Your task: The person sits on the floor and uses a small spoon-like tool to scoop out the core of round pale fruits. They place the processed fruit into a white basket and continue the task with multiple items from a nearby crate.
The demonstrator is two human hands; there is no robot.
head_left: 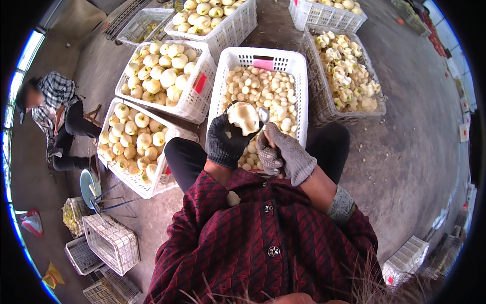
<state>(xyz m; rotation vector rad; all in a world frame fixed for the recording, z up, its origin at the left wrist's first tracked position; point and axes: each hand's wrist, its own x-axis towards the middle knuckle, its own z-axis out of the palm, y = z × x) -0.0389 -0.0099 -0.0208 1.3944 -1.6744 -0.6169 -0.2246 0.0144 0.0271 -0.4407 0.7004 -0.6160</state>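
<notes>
My left hand [226, 140], in a black knit glove, grips a pale peeled vegetable [243, 117] with scooped-out hollows in its flesh. My right hand [284, 152], in a grey dotted glove, is closed around the handle of a metal scoop. The scoop's round bowl [262, 114] is beside the vegetable's right side; whether they touch cannot be told. Both hands are above a white plastic crate [305, 87] between my knees. Small cream-coloured balls [265, 85] fill much of that crate. A pale scrap [233, 198] clings to my shirt front.
Crates of whole peeled vegetables [153, 72] [133, 138] stand to the left. Scooped-out pieces [343, 70] fill a crate at right. Another person [57, 102] sits far left. A blue round stool [90, 188] and stacked crates [112, 243] are at lower left.
</notes>
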